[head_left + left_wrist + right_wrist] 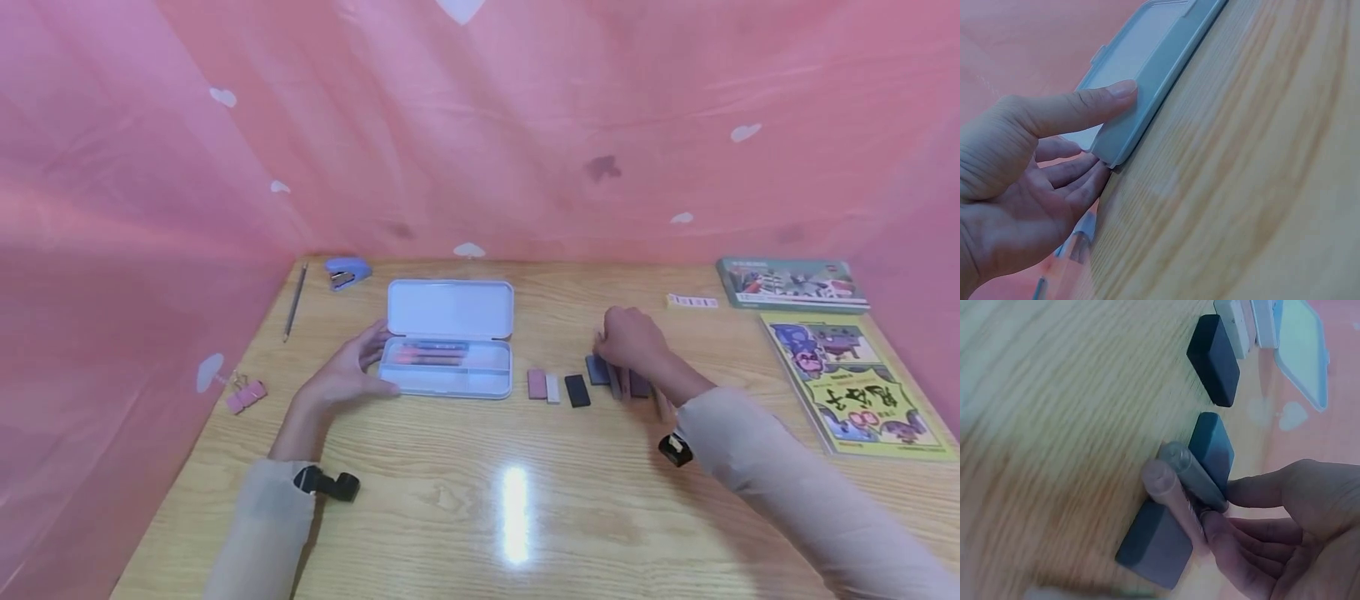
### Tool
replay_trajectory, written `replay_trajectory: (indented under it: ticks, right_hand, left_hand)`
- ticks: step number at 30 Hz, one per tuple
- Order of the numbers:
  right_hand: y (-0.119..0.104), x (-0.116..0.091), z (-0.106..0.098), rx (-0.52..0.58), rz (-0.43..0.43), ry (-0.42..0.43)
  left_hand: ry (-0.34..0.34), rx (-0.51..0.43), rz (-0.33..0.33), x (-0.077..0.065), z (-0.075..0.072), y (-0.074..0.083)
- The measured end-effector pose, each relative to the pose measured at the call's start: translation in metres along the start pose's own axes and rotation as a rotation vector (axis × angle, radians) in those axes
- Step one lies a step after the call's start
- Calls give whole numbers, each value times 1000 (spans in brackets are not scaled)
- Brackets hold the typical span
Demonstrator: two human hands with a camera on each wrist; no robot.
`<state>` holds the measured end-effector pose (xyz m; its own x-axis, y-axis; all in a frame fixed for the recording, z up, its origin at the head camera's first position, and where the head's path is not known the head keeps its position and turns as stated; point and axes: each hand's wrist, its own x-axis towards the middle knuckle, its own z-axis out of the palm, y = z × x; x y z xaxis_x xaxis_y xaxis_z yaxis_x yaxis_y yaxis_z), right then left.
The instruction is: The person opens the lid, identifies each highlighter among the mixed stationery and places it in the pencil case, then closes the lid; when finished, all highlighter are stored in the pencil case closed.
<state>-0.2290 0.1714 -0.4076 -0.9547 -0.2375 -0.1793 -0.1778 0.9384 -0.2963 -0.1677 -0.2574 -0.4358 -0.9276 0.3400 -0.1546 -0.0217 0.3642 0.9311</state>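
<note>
My left hand (345, 367) holds the left end of an open white pencil case (450, 393), its thumb (1094, 107) along the front side and the other fingers behind the end. Several pens (431, 357) lie in the case's upper compartment. Over to the right, my right hand (636, 340) pinches a grey pen (1192, 475) and a pink pen (1172, 497) near their far ends. Those pens lie between a blue-grey eraser (1212, 447) and a dark purple eraser (1155, 544). A black eraser (577, 391), a white eraser (552, 389) and a pink eraser (536, 384) sit nearer the case.
A stapler (347, 272), a pencil (296, 302) and pink binder clips (246, 397) lie at the left. Toward the right are a small patterned strip (692, 301), a flat green box (795, 285) and a yellow book (862, 387). Pink curtain (525, 125) closes off the table's back.
</note>
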Motion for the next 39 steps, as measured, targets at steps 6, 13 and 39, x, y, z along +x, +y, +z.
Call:
replay_trajectory:
  ticks: [6, 13, 39]
  right_hand:
    - [-2, 1, -13, 70, -3, -28]
    - [-11, 3, -43, 33, -164, 68]
    - [-170, 53, 11, 56, -565, -8]
  left_hand:
    - [-5, -2, -4, 1, -1, 1]
    - [15, 30, -10, 7, -4, -15]
    - [9, 2, -20, 10, -1, -11]
